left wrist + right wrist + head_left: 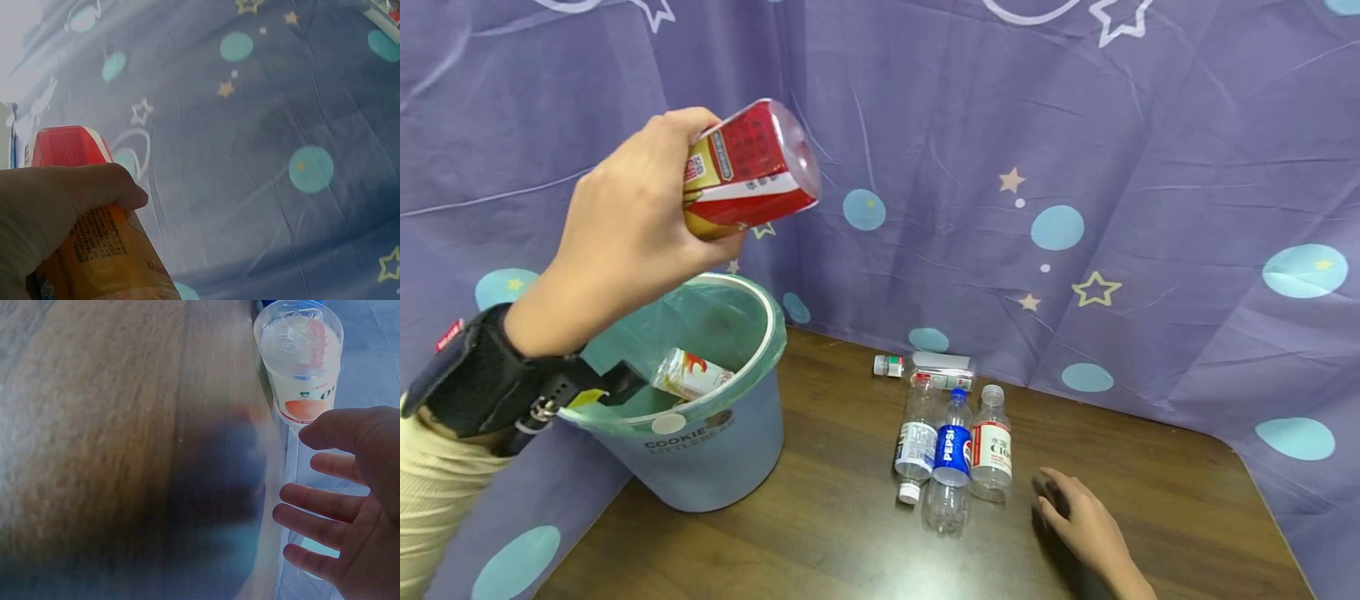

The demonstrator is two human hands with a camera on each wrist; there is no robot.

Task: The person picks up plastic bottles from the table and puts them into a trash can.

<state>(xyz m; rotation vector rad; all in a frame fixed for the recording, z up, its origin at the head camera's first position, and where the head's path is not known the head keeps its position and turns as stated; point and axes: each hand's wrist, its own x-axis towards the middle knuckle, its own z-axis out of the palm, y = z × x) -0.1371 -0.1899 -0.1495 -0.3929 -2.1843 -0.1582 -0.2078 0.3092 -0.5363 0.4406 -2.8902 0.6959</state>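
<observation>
The left hand [625, 242] grips a red-labelled bottle [748, 171] just above the bin [700, 450] (one bottle already lies inside); this looks like the dropping step, calling next for loosened fingers. The right hand [1086, 525], fingers spread and empty, rests right of the bin, beside four bottles [951, 433] lying on the table [820, 533].
</observation>
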